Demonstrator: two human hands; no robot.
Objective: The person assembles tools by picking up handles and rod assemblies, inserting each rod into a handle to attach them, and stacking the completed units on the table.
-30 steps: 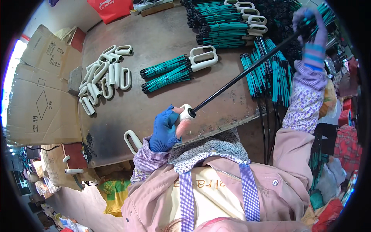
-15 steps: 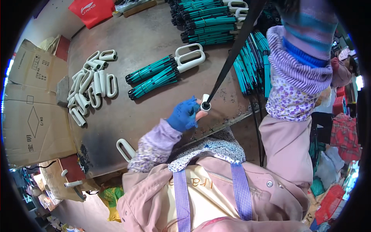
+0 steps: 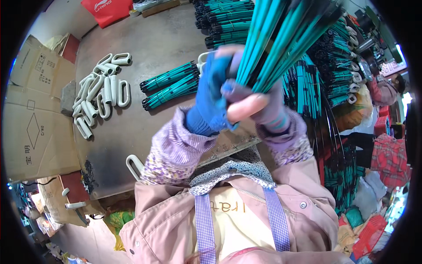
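A thick bundle of teal and black rods [image 3: 288, 37] fans up and to the right, close to the camera. Both hands grip its lower end. My left hand [image 3: 211, 94], in a blue glove, wraps the bundle from the left. My right hand [image 3: 259, 108], in a purple striped glove with bare fingertips, clasps it from the right. The hands touch each other above the grey metal table [image 3: 145, 119]. What sits at the very end of the bundle is hidden by the fingers.
A pile of white loop handles [image 3: 101, 90] lies at the table's left, one more [image 3: 134, 165] at the near edge. Bundles of teal rods [image 3: 169, 86] lie mid-table, more stacked behind [image 3: 228, 20] and right [image 3: 338, 79]. Cardboard boxes [image 3: 35, 114] stand left. Another person [image 3: 387, 88] is far right.
The rod bundle swung up from lying across the table to standing close before the camera. My right hand came down from its far end to join my left hand at the lower end.
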